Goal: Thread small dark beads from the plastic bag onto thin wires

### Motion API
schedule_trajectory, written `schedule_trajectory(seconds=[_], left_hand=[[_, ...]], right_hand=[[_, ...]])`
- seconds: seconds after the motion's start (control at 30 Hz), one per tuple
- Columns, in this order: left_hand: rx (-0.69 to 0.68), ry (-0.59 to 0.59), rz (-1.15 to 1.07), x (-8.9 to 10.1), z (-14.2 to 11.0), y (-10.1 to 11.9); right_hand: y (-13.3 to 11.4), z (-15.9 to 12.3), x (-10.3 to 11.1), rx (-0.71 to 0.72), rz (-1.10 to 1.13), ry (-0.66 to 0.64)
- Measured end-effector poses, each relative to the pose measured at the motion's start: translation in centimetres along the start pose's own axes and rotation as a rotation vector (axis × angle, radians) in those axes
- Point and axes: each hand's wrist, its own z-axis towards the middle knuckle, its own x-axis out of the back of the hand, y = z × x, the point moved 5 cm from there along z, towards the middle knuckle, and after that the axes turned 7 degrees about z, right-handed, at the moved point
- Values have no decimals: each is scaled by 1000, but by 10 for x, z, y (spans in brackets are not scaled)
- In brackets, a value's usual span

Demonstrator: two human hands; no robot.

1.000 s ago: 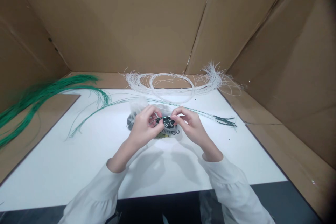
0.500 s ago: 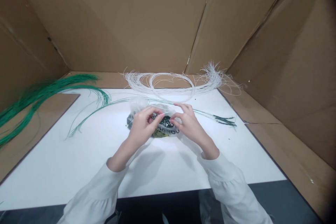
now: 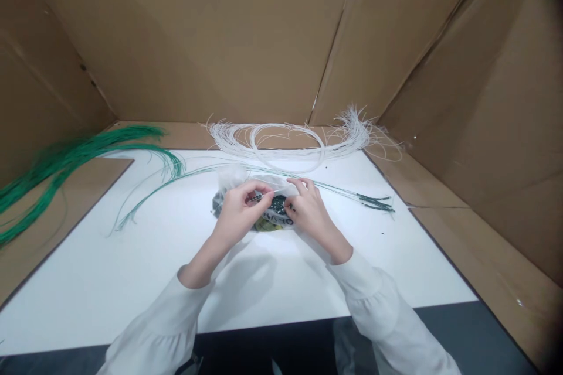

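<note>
While left hand [image 3: 238, 206] pinches beaded strand [image 3: 256, 197], right hand [image 3: 310, 206] sits apart over bag [image 3: 232, 174], grip unclear; worktop [image 3: 153, 258] spreads either side of hands; bag lettering partly reads "YO".

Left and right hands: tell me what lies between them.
The head view shows an open plastic bag with small black-and-white pieces in it, and a thin pale strand jutting from the left hand.

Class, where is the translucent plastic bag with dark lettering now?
In the head view, the translucent plastic bag sits centrally on the white tabletop, partly behind the left hand and right hand, nearer than the looped white strands.
</note>
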Motion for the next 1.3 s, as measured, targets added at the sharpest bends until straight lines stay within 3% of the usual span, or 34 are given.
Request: schedule_trajectory(seconds=[0.1,0.2,0.3,0.37,0.57,1.3], left_hand=[[3,11,-19,0,0,-1],[5,17,-40,0,0,0],[-2,17,-45,0,-1,2],[-16,8,-44,0,-2,5],[-51,-20,-24,0,-4,11],[-90,-12,-23,0,-6,15]], right_hand=[[-5,2,15,-14,232,116],[-5,2,29,-75,689,246],[-4,2,27,-185,1120,229],[-5,1,24,-217,1259,203],[-6,-2,22,-233,1360,219],[-9,-3,24,-192,1349,199]])
